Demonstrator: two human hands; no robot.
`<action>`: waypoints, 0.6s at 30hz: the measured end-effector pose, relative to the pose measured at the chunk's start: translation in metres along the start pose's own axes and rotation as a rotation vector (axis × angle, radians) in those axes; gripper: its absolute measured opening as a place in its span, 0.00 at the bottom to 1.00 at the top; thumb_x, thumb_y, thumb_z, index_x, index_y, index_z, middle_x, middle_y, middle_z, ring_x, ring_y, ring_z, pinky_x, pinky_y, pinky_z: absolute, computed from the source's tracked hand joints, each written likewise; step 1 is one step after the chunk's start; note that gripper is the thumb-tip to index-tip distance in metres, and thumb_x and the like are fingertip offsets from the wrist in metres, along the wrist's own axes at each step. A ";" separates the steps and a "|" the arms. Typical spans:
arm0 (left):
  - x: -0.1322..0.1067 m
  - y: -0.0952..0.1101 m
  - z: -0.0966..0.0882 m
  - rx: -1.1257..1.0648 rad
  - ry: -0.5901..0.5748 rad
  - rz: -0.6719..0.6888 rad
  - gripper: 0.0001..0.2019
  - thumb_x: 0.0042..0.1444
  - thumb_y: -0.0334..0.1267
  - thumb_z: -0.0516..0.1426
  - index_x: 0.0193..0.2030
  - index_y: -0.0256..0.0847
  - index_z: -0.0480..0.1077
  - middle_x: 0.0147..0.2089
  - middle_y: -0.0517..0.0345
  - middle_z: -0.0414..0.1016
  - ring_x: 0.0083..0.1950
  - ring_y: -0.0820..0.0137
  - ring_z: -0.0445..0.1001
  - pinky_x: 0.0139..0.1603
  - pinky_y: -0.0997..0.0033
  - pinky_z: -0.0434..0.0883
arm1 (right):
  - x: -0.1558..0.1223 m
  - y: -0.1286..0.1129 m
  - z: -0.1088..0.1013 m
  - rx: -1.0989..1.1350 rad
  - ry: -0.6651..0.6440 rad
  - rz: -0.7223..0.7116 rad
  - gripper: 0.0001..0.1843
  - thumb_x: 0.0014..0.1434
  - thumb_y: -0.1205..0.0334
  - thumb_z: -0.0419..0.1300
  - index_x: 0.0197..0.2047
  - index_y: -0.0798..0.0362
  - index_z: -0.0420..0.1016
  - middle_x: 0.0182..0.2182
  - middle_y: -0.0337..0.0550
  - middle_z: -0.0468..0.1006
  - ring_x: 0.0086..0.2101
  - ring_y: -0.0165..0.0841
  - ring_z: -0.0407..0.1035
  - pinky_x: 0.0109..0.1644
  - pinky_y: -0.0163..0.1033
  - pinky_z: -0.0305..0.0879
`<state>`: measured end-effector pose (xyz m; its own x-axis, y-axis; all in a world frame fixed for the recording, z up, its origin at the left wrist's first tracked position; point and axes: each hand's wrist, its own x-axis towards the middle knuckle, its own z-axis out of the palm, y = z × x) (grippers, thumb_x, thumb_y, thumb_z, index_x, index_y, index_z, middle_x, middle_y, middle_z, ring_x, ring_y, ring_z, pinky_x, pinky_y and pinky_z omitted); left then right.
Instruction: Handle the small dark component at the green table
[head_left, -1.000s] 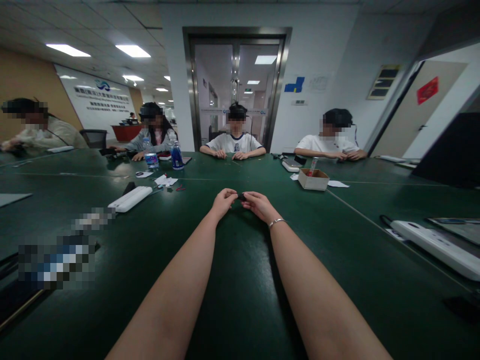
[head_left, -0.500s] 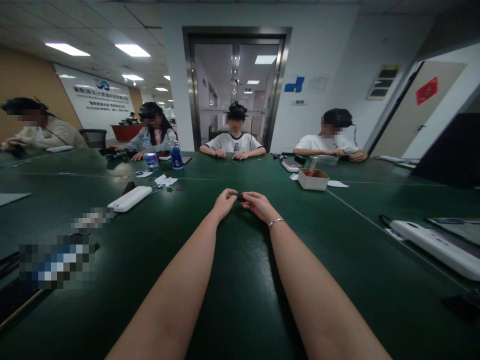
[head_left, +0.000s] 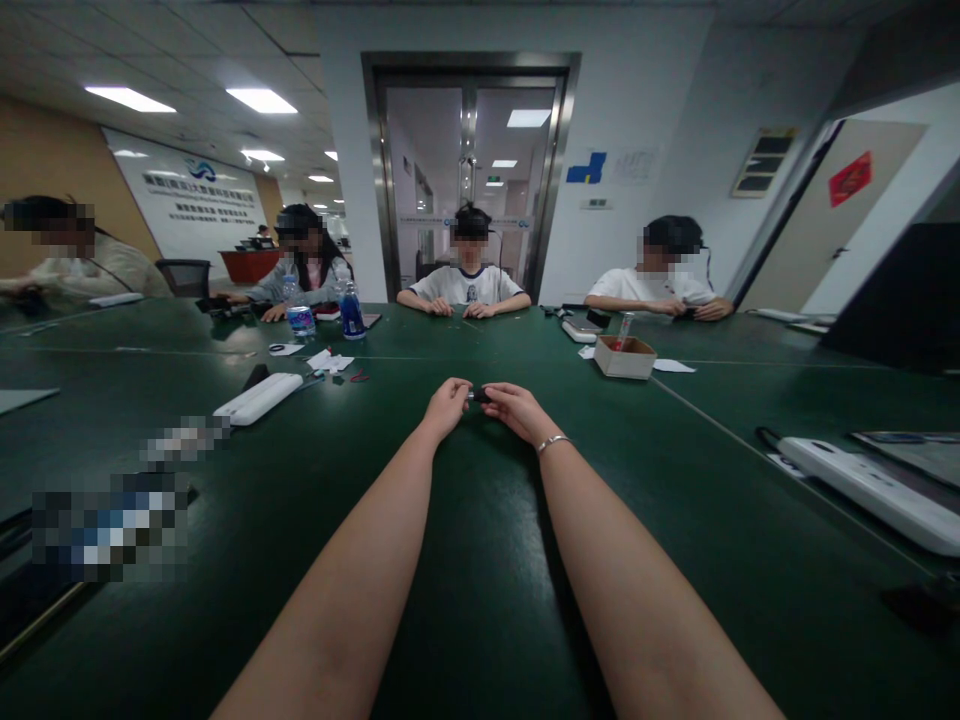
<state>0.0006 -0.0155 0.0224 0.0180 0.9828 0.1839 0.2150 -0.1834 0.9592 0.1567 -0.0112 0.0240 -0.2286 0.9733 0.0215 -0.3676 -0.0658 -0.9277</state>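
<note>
Over the middle of the green table (head_left: 480, 560) my two hands meet at a small black object (head_left: 481, 396) with a silvery end on its left side. It looks like a USB stick, though it is too small to be certain. Thumb and fingers of my right hand (head_left: 512, 405) pinch its black part. My left hand (head_left: 448, 405) is closed in a pinch at the silvery end; whether a separate piece is hidden in those fingers cannot be made out. A silver bracelet (head_left: 553, 442) circles my right wrist.
White power strips lie left (head_left: 259, 399) and right (head_left: 870, 490). Beyond my hands stand an open box (head_left: 625, 358) with a tube in it, two bottles, one a blue bottle (head_left: 352, 312), and paper scraps (head_left: 330, 361). Several people sit across the table.
A silvery part now shows between my left fingertips and the black object, where only black showed before. My left hand has shifted very slightly left.
</note>
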 end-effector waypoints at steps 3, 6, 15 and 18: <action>0.000 0.000 0.000 0.007 0.000 -0.013 0.10 0.55 0.36 0.52 0.44 0.38 0.67 0.27 0.61 0.67 0.24 0.77 0.64 0.22 0.80 0.59 | 0.000 0.000 0.000 -0.001 0.005 0.004 0.04 0.53 0.75 0.64 0.34 0.59 0.75 0.27 0.45 0.77 0.26 0.28 0.73 0.29 0.28 0.71; 0.000 0.001 0.000 0.002 -0.051 -0.015 0.12 0.59 0.39 0.48 0.41 0.37 0.68 0.23 0.61 0.65 0.21 0.77 0.62 0.22 0.79 0.58 | 0.000 0.000 0.000 -0.007 -0.001 0.004 0.05 0.53 0.74 0.64 0.34 0.59 0.75 0.27 0.43 0.77 0.26 0.28 0.73 0.29 0.28 0.72; 0.003 -0.004 0.000 -0.003 -0.028 0.015 0.13 0.58 0.42 0.49 0.43 0.38 0.68 0.24 0.62 0.66 0.21 0.77 0.61 0.21 0.79 0.58 | 0.001 0.001 0.000 -0.010 -0.005 0.001 0.05 0.52 0.74 0.65 0.34 0.59 0.75 0.27 0.43 0.76 0.26 0.29 0.73 0.29 0.28 0.71; 0.004 -0.007 0.000 0.022 0.003 0.024 0.12 0.55 0.39 0.53 0.44 0.39 0.68 0.27 0.61 0.68 0.23 0.77 0.63 0.22 0.79 0.58 | 0.001 0.001 -0.001 -0.012 -0.014 -0.002 0.06 0.51 0.74 0.66 0.34 0.58 0.75 0.28 0.44 0.77 0.27 0.28 0.73 0.28 0.28 0.71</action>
<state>-0.0003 -0.0103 0.0166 0.0204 0.9781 0.2071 0.2361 -0.2060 0.9496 0.1570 -0.0101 0.0231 -0.2407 0.9702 0.0288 -0.3570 -0.0608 -0.9321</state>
